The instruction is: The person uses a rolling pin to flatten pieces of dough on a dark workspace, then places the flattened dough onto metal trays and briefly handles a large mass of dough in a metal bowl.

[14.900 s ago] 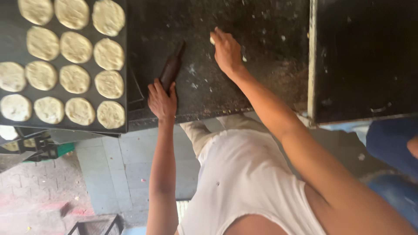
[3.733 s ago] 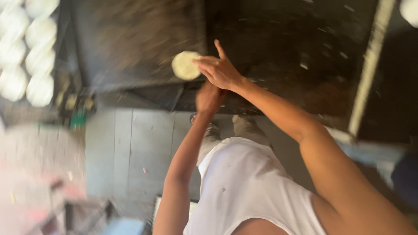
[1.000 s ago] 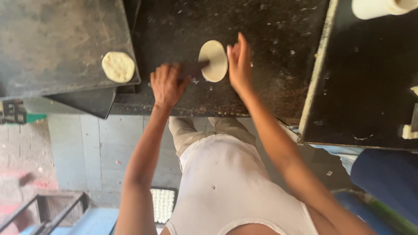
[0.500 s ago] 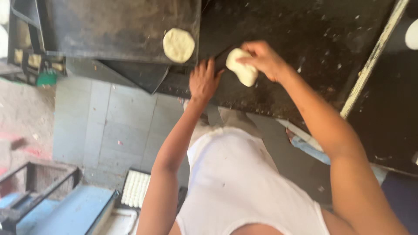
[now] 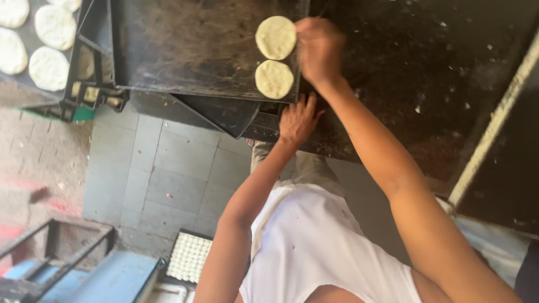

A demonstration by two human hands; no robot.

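Note:
My right hand (image 5: 318, 49) reaches over the dark counter and touches the right edge of a flat round dough disc (image 5: 275, 37) that lies on a dark metal tray (image 5: 191, 50). A second dough disc (image 5: 274, 79) lies just below it on the same tray, near the tray's front right corner. My left hand (image 5: 298, 119) rests with fingers spread on the front edge of the black floured counter (image 5: 426, 73), right below that corner of the tray. It holds nothing.
Another tray (image 5: 33, 45) with several pale dough discs stands at the far left. A metal rack (image 5: 92, 95) sits between the trays. Below are a tiled floor (image 5: 157, 168), a blue frame (image 5: 84, 269) and a crate of small white pieces (image 5: 188, 257).
My right hand has carried the dough piece left from the counter onto the tray, above the disc that lay there. My left hand has stayed at the counter's edge.

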